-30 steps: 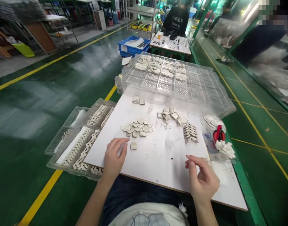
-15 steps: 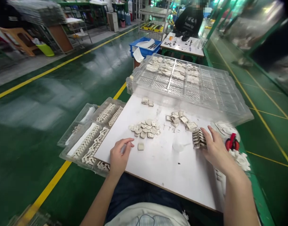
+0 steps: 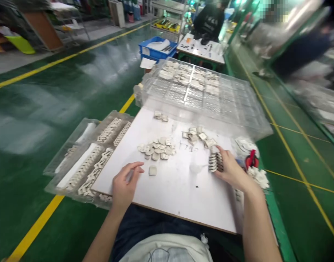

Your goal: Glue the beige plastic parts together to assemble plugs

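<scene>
On the white board (image 3: 169,193), my left hand (image 3: 128,180) hovers at the left with its fingers apart and nothing in them. A single square piece (image 3: 153,170) lies just right of its fingertips. Beyond it is a pile of pale flat pieces (image 3: 157,148). My right hand (image 3: 229,167) is at the right, its thumb and fingers round the right side of a stacked block of pieces (image 3: 216,162). Above that block lies a looser group of square pieces (image 3: 199,136). A small translucent item (image 3: 195,167) rests left of the block.
A large clear compartment tray (image 3: 229,98) stands at the board's far edge. Filled trays (image 3: 82,167) sit at the left. Red-handled tool (image 3: 251,159) and white pieces (image 3: 258,177) lie at the right. A blue bin (image 3: 157,49) and a person (image 3: 209,22) are farther off.
The view has shifted, so the scene sits farther left. My right hand has closed in on the side of the stacked block. My left hand stays near the single piece.
</scene>
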Action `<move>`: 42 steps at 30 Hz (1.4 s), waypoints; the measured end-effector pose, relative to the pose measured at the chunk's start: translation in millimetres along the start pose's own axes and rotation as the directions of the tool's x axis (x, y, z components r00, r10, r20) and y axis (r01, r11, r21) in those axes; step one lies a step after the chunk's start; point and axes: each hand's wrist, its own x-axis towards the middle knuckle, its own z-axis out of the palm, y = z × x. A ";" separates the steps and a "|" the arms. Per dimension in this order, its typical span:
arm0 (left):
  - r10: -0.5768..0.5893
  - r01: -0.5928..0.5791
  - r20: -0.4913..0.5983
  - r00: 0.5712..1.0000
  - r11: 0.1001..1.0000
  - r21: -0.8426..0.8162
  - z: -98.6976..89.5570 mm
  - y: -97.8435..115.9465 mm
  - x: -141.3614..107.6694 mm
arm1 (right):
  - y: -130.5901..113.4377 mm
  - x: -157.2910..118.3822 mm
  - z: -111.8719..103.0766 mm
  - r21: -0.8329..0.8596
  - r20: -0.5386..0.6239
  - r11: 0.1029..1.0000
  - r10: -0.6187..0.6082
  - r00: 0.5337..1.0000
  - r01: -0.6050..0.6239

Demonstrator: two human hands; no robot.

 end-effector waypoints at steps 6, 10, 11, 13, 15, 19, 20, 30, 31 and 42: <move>-0.082 0.082 0.000 0.997 0.995 0.055 -0.8 -9.3 2.3 | -27.2 -29.9 0.2 0.160 0.017 0.986 0.037 0.999 -0.039; -0.098 0.098 -0.001 0.995 0.993 0.066 -0.6 -10.0 2.9 | -25.9 -35.5 7.2 0.263 -0.035 0.964 0.044 0.998 -0.033; -0.099 0.099 -0.004 0.995 0.993 0.068 -0.4 -9.7 3.1 | -24.9 -35.5 8.3 0.284 -0.042 0.958 0.046 0.998 -0.032; -0.094 0.095 -0.010 0.996 0.992 0.078 0.2 -8.5 3.3 | -23.6 -35.1 9.4 0.315 -0.050 0.949 0.050 0.997 -0.032; -0.084 0.085 -0.020 0.996 0.992 0.089 1.0 -6.4 3.1 | -23.3 -34.9 9.3 0.330 -0.050 0.943 0.058 0.997 -0.039; -0.073 0.075 -0.027 0.997 0.989 0.125 2.0 -1.1 2.7 | -23.3 -36.2 9.4 0.355 -0.073 0.934 0.052 0.996 -0.023; -0.074 0.077 -0.025 0.997 0.988 0.134 2.0 -0.2 2.7 | -23.2 -36.7 9.7 0.363 -0.084 0.932 0.047 0.995 -0.013; -0.091 0.093 -0.016 0.996 0.984 0.153 2.1 5.5 3.3 | -20.3 -38.1 16.5 0.423 -0.137 0.906 0.029 0.990 0.032; -0.095 0.096 -0.018 0.995 0.984 0.153 2.6 6.4 3.2 | -19.8 -38.5 17.1 0.427 -0.139 0.904 0.031 0.990 0.032; -0.069 0.071 -0.020 0.997 0.980 0.187 2.2 -2.3 6.5 | -16.5 -46.3 21.5 0.442 -0.141 0.896 0.029 0.990 0.037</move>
